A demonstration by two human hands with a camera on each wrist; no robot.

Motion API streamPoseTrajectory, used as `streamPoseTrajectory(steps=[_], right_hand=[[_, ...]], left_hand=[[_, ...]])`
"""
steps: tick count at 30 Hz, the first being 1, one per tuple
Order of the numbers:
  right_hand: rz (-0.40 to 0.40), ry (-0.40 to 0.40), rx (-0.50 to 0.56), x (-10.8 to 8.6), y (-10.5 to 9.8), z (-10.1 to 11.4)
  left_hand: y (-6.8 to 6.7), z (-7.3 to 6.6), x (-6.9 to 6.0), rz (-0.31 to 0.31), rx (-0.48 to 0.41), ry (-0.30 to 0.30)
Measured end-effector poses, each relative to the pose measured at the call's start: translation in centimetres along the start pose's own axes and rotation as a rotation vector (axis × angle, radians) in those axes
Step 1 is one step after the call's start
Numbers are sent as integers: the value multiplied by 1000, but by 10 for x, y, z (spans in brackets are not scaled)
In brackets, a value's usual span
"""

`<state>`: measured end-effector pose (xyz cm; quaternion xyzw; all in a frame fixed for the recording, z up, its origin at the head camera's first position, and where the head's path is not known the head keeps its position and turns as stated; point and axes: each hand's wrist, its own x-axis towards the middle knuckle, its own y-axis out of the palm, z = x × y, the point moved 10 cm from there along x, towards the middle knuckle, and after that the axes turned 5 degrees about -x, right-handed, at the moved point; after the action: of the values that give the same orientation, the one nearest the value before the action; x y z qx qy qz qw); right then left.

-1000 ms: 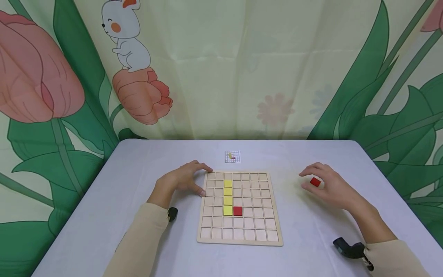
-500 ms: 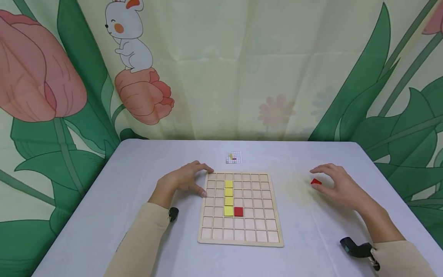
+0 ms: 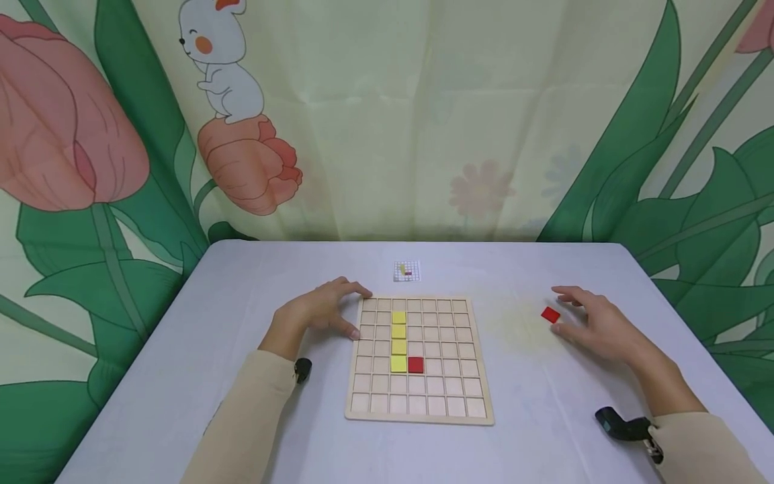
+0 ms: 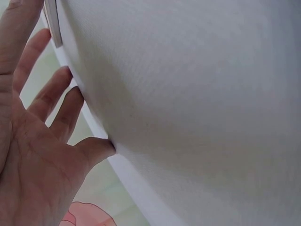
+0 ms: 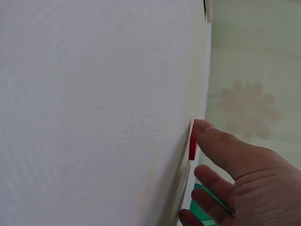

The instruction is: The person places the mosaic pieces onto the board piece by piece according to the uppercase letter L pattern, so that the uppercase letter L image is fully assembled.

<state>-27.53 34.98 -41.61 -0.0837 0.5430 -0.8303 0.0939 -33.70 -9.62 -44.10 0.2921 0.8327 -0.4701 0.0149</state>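
Observation:
A wooden grid board (image 3: 420, 422) lies on the table. Several yellow square tiles (image 3: 398, 331) form a column on it, and a red square tile (image 3: 415, 365) sits right of the lowest one. My left hand (image 3: 314, 311) touches the board's left edge near its far corner, thumb and fingers spread; the left wrist view shows the fingertips against the tabletop. On the table to the right lies a loose red tile (image 3: 550, 314). My right hand (image 3: 601, 329) is just right of it, fingers apart, the thumb tip close to the tile. Whether the thumb touches it I cannot tell.
A small card (image 3: 407, 271) printed with a coloured grid lies beyond the board. White cloth covers the table (image 3: 520, 403), and a patterned curtain (image 3: 387, 134) hangs behind its far edge. Wrist cameras (image 3: 623, 425) sit at both sleeves.
My right hand has drawn back to the right, so the loose red tile now shows fully beside it, in about the same spot. The left hand and board stay put.

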Motion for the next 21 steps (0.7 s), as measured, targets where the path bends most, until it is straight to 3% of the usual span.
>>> streamPoseTrajectory(steps=[5, 13, 21], right_hand=[[9, 16, -7, 0, 5, -2], [-76, -13, -16, 2, 4, -1], [-132, -28, -34, 3, 2, 3]], left_hand=[[1, 1, -1, -3, 0, -4], [0, 1, 1, 1, 14, 2], [0, 4, 2, -4, -2, -36]])
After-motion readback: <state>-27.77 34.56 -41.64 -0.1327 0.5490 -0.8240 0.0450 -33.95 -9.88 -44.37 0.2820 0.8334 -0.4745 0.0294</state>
